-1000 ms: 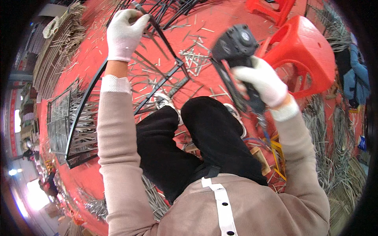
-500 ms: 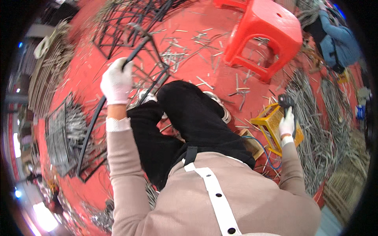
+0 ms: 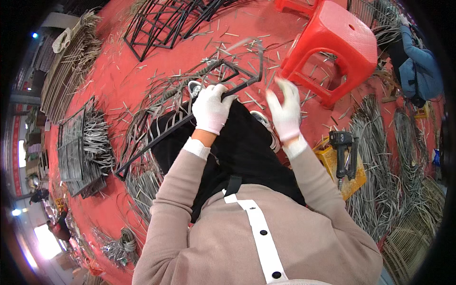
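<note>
In the head view, the left hand, in a white glove, sits a little left of centre, its fingers curled around a bar of the dark frame. The frame slants across the middle of the view, from the left of centre up to the top centre, over the black trousers. Loose grey strips hang and curl along its upper side.

The right hand, gloved the same way, is right of centre, its fingers apart and slightly blurred, holding nothing; it is near the frame's upper right end but apart from it. A white shoe shows just left of it.

At the right, a black tool rests on a yellow stool, with long bundles of grey strips beside it. A red stool stands at the upper right; beyond it, near the edge, is a person in blue.

More dark frames lie at the top left of centre. At the left, a grey panel with loose ends lies on the red floor, strewn with scraps.
</note>
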